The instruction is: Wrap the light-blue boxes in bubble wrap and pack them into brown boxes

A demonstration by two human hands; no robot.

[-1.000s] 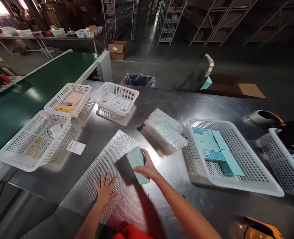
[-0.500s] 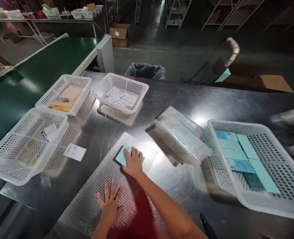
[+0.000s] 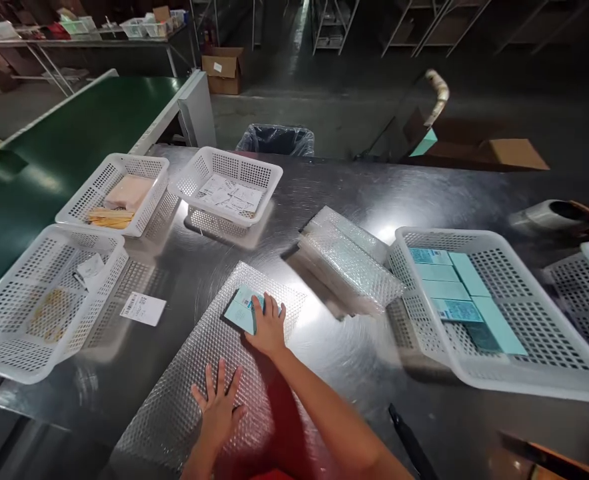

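At right, a basket holds teal cartons; a farther tray, papers. The left hand splays on bubble wrap; apart, the right hand partly covers a box there, grip unclear.

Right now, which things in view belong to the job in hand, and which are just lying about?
In the job:
teal box, under the right hand
bubble wrap, under the teal box and left hand
probably also: bubble-wrap pile; teal boxes in the basket

Seemingly just lying about:
label
carton
bin
pink item
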